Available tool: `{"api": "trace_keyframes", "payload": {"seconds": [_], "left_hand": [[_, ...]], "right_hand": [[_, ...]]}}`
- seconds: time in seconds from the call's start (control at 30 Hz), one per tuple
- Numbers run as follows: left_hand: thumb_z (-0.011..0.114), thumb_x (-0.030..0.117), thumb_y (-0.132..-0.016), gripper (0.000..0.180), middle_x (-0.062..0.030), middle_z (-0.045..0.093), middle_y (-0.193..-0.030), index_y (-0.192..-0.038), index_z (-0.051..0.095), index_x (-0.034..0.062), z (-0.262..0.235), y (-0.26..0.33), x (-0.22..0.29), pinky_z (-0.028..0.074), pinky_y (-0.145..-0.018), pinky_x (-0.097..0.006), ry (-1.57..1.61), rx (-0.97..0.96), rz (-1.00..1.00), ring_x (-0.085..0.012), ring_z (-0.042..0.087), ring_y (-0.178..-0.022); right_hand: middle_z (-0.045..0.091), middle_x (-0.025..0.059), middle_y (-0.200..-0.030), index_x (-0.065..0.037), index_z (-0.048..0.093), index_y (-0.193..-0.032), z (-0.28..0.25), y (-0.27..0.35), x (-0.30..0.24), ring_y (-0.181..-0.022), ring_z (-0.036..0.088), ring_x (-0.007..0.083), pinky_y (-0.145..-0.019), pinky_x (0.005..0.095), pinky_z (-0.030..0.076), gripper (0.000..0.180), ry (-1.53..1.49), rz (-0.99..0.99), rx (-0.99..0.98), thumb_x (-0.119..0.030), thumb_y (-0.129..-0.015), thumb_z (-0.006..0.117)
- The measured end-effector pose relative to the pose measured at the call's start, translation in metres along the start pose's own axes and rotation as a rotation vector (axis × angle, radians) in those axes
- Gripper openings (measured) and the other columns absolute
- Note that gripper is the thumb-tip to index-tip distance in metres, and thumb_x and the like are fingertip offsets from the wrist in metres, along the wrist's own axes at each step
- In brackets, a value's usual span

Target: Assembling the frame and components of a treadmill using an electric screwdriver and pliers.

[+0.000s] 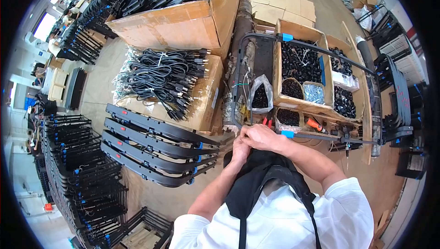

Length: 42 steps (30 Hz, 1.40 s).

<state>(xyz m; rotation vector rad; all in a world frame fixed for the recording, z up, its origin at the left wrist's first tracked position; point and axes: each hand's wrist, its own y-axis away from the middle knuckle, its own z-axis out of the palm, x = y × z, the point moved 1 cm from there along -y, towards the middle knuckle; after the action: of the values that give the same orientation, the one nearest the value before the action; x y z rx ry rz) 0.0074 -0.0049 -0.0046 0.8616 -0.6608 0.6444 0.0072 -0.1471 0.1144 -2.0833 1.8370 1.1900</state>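
My left hand point(240, 150) and my right hand point(260, 136) meet in front of my black apron point(254, 175), their fingers closed together. Whatever is pinched between them is too small or hidden to make out. Both are at the near left corner of a black tubular frame point(238, 72), which lies over the bench and bears blue pieces point(287, 134) on its tubes. Just beyond my right hand show red tool handles point(270, 123). A clear plastic bag of small dark parts point(261, 97) lies inside the frame's left end.
A wooden divided box point(277, 65) holds black plastic parts and silver screws point(314, 93). An orange-handled tool point(315, 124) lies before it. To the left are bundled black cables point(160, 72) on a carton, curved black bars point(158, 146) and stacked frames point(78, 171). A large carton point(169, 31) stands behind.
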Motion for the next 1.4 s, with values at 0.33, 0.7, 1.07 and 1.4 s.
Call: {"api": "trace_keyframes", "payload": {"seconds": [0.33, 0.7, 1.07, 1.4], "left_hand": [[0.057, -0.005, -0.094, 0.023, -0.0056, 0.071, -0.108, -0.113, 0.069, 0.0015, -0.015, -0.004, -0.014, 0.055, -0.087, -0.031, 0.010, -0.055, 0.022, -0.0161, 0.067, -0.098], [0.062, 0.023, -0.107, 0.027, -0.0042, 0.072, -0.090, -0.113, 0.074, -0.0002, -0.010, -0.004, 0.019, 0.053, -0.068, -0.028, -0.379, -0.046, -0.147, -0.0121, 0.067, -0.075], [0.065, 0.023, -0.106, 0.026, -0.0035, 0.071, -0.085, -0.118, 0.063, 0.0000, -0.008, 0.004, 0.034, 0.054, -0.060, -0.027, -0.430, -0.007, -0.172, -0.0129, 0.067, -0.068], [0.062, 0.026, -0.107, 0.023, -0.0023, 0.073, -0.087, -0.112, 0.068, 0.0043, -0.018, 0.006, 0.031, 0.055, -0.064, -0.028, -0.402, -0.079, -0.269, -0.0133, 0.068, -0.071]], "right_hand": [[0.077, 0.0162, -0.115, -0.005, 0.074, -0.120, 0.009, 0.022, -0.005, -0.104, 0.073, 0.0379, -0.091, 0.0461, 0.057, 0.033, -0.352, -0.060, 0.181, -0.021, -0.090, 0.070], [0.073, 0.0071, -0.097, 0.003, 0.069, -0.117, 0.115, 0.073, 0.039, -0.083, 0.072, 0.0154, -0.066, 0.0273, 0.053, 0.025, -1.474, 0.459, 0.377, -0.016, -0.101, 0.071], [0.070, 0.0004, -0.084, -0.011, 0.073, -0.101, 0.126, 0.008, 0.047, -0.068, 0.059, 0.0103, -0.060, 0.0256, 0.040, 0.014, -1.891, 0.372, 0.468, -0.025, -0.102, 0.072], [0.073, 0.0014, -0.099, -0.004, 0.072, -0.129, 0.124, 0.017, 0.052, -0.082, 0.064, 0.0124, -0.072, 0.0285, 0.050, 0.032, -1.511, 0.336, 0.447, -0.025, -0.105, 0.066]]}}
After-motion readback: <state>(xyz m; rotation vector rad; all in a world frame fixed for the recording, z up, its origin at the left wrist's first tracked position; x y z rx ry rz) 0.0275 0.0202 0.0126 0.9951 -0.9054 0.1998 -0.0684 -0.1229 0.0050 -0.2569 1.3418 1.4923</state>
